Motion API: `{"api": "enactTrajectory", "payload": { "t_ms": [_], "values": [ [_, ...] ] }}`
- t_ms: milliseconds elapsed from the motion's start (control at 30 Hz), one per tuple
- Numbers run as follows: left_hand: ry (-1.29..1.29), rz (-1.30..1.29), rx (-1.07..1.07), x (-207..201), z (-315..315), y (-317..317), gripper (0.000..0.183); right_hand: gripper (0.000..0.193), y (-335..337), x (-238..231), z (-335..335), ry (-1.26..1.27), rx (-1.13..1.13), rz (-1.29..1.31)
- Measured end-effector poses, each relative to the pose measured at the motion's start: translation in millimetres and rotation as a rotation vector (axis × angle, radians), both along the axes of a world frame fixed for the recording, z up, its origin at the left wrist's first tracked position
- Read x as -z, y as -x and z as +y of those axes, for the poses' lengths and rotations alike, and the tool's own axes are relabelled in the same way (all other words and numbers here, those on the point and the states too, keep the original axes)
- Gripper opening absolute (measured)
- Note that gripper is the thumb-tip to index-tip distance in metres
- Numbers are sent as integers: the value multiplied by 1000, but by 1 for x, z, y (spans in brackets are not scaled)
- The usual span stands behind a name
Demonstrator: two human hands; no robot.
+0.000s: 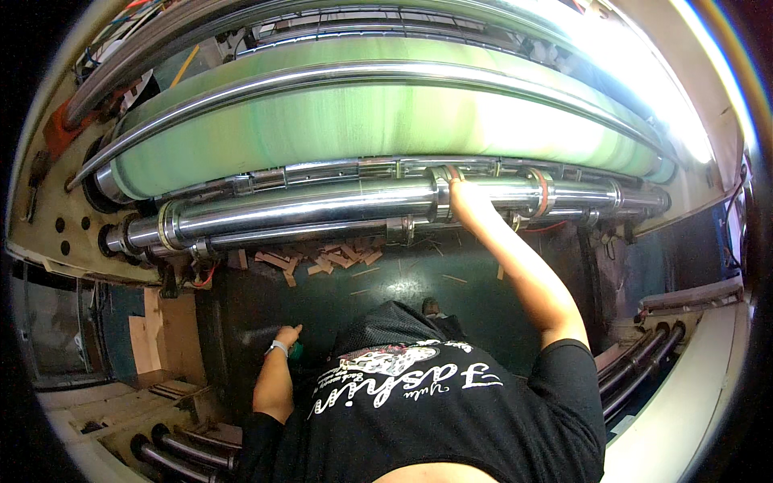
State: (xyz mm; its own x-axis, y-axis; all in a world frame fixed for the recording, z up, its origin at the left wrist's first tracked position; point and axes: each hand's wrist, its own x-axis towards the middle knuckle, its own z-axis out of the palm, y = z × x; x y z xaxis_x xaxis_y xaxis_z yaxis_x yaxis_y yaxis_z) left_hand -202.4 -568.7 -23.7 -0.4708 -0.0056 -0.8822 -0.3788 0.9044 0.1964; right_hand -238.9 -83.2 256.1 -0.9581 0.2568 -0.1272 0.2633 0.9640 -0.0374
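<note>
My right hand [461, 196] reaches up to a polished metal shaft [322, 201] and grips a metal collar [440, 193] around it; the fingertips are partly hidden. Right of that hand, a second collar [541, 191] with a reddish-brown band circles the same shaft. Down low at my left side, my left hand [285, 336] is closed, a pale band on its wrist. A bit of something green [297, 350] shows beside it, too covered to name.
A large green roller [338, 125] lies behind the shaft, with a thin chrome bar [362, 74] across it. Cardboard scraps [338, 256] litter the dark floor [403, 282] below. Machine side frames stand left and right, with dark rollers [644, 366] at lower right.
</note>
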Motion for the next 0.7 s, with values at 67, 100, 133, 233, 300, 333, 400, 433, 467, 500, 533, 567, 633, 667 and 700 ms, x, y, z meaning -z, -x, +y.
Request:
{"api": "enactTrajectory", "payload": {
  "t_ms": [67,100,133,233,300,333,400,433,467,500,533,567,633,667,700],
  "values": [
    [22,11,16,9,-9,-6,52,59,2,18,4,21,-19,-17],
    [15,19,28,22,-13,-5,51,45,10,49,22,50,-40,-209],
    [6,26,45,32,-12,-3,50,34,21,82,45,80,-54,-403],
    [4,4,-70,32,-27,-15,49,26,8,-10,-5,889,244,-165],
    [5,45,-103,36,-27,-15,48,26,3,2,-3,1260,474,-4],
    [-3,66,-88,37,-27,-15,48,27,1,8,0,1403,493,78],
    [-16,70,-72,28,-20,-13,48,30,-5,18,2,1683,531,248],
    [-21,56,-72,23,-15,-11,49,32,-7,21,3,1690,540,279],
    [-20,50,-82,16,-14,-10,49,34,-5,22,-3,1708,535,305],
    [-28,46,-32,18,-13,-12,50,36,-2,23,-8,1725,530,330],
    [-37,41,17,27,-7,-14,51,49,-4,26,-2,1704,561,287],
    [-31,49,59,30,-10,-10,53,64,-4,29,5,1699,578,243],
    [9,92,116,52,-22,-10,56,67,-4,16,11,1560,480,51],
    [16,98,116,51,-19,-5,57,66,-5,15,18,1572,443,17],
    [20,100,118,51,-17,-2,58,16,-7,5,11,1469,416,96]
  ]
}}
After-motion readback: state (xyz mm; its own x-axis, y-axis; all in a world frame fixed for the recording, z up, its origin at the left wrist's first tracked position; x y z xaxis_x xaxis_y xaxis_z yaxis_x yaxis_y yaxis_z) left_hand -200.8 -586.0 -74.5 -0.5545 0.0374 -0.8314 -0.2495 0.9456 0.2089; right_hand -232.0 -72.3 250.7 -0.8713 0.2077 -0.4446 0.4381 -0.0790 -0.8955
